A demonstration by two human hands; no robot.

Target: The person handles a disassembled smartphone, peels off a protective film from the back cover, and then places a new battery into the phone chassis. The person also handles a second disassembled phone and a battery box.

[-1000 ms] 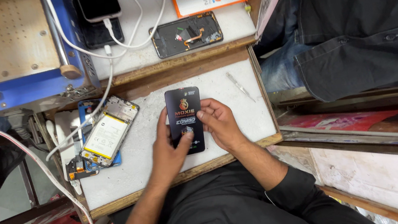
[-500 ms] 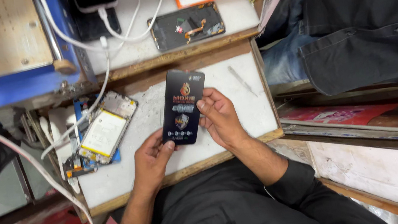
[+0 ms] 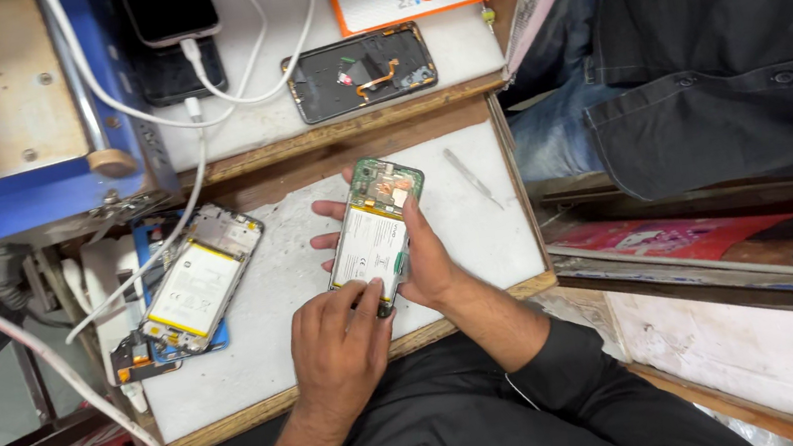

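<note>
An opened phone (image 3: 373, 236), battery and green board exposed, is held just above the white work mat (image 3: 478, 233). It is cradled from beneath by the curled right hand (image 3: 427, 265) and pinched at its lower end by the left hand (image 3: 336, 346). Another opened phone (image 3: 193, 293) lies well apart, tweezers (image 3: 470, 177) nearby.

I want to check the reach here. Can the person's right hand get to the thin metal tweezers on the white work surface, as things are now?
Probably yes. The tweezers lie bare on the white work surface, just beyond the right hand, with nothing between. But that hand now cradles the opened phone, so it must let go first.
</note>
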